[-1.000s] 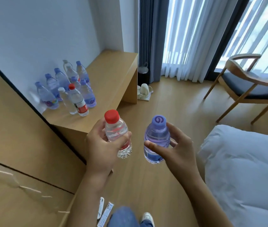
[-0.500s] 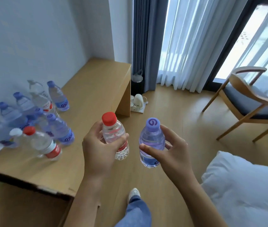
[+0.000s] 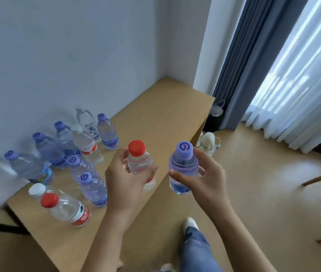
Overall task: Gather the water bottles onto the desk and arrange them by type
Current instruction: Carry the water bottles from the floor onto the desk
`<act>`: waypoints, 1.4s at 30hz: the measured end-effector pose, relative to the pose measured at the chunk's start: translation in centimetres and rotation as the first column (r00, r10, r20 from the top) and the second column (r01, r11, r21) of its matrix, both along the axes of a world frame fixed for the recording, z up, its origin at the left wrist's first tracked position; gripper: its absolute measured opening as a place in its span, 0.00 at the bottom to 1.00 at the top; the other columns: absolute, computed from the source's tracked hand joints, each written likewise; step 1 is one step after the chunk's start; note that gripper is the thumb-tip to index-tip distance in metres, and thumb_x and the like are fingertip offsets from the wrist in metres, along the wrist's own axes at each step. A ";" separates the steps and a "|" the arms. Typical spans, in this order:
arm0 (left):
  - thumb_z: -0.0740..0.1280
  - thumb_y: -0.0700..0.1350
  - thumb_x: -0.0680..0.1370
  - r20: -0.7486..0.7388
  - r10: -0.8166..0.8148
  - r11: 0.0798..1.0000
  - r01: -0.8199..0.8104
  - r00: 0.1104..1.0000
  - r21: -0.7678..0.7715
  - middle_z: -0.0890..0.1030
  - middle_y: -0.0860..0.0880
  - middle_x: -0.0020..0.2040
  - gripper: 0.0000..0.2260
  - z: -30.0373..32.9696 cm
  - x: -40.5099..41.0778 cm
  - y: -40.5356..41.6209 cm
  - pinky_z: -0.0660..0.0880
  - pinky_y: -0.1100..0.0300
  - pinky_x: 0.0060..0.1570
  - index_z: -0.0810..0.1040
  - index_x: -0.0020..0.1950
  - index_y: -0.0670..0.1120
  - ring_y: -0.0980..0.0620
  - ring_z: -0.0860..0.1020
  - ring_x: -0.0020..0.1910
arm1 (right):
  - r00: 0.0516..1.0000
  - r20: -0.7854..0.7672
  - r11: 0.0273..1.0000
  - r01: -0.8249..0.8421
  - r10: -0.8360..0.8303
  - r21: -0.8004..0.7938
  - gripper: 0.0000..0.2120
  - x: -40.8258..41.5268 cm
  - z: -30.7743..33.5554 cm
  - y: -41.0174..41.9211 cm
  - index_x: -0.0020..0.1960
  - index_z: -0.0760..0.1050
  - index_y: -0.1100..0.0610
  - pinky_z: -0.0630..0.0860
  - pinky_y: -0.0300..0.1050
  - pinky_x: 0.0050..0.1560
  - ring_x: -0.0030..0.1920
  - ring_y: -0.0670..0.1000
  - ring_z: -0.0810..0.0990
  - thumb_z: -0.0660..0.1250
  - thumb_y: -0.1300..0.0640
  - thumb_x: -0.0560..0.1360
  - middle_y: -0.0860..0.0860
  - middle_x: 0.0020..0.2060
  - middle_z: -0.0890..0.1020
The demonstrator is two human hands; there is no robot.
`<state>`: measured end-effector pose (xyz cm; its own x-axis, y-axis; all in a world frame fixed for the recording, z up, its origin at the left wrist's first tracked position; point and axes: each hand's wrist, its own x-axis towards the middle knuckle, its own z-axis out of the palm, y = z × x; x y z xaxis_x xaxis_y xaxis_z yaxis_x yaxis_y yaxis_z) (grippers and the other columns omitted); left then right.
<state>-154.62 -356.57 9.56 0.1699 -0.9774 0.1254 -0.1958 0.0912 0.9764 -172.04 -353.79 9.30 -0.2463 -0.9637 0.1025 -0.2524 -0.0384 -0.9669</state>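
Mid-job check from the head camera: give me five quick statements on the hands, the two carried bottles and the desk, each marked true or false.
1. The left hand grips a red-capped bottle. True.
2. The right hand is empty. False: it holds a purple-capped bottle.
3. Both carried bottles already stand on the desk. False: both are in the air, in the hands.
4. Another red-capped bottle, the desk's red-capped bottle, stands near the desk's front edge. True.
5. Every bottle on the desk has a purple cap. False: red and white caps are there too, such as the white cap.
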 end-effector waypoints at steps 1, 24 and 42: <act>0.80 0.36 0.66 0.002 0.041 0.999 -0.041 0.999 0.018 0.84 0.56 0.40 0.18 -0.4 0.3 -1.0 0.74 0.72 0.37 0.79 0.50 0.49 0.59 0.82 0.38 | 0.999 0.001 0.999 -0.034 0.034 0.012 0.30 0.2 -0.3 -1.6 0.61 0.78 0.53 0.81 0.47 0.55 0.51 0.44 0.84 0.82 0.52 0.62 0.43 0.49 0.85; 0.80 0.38 0.66 0.248 0.811 0.454 -0.837 0.530 0.306 0.79 0.55 0.42 0.24 -12.7 1.4 -16.3 0.70 0.66 0.41 0.68 0.47 0.56 0.63 0.78 0.43 | 0.498 -0.033 0.458 -0.769 0.867 0.446 0.22 9.8 -9.4 -31.8 0.48 0.71 0.49 0.73 0.28 0.35 0.40 0.40 0.79 0.79 0.63 0.62 0.40 0.41 0.81; 0.80 0.38 0.66 0.205 0.802 0.461 -0.799 0.561 0.386 0.79 0.51 0.49 0.23 -11.5 1.3 -15.6 0.70 0.73 0.44 0.72 0.53 0.49 0.56 0.78 0.47 | 0.317 -0.075 0.314 -0.825 0.945 0.470 0.32 10.2 -9.1 -32.8 0.63 0.67 0.52 0.78 0.38 0.49 0.49 0.48 0.81 0.78 0.64 0.65 0.49 0.51 0.79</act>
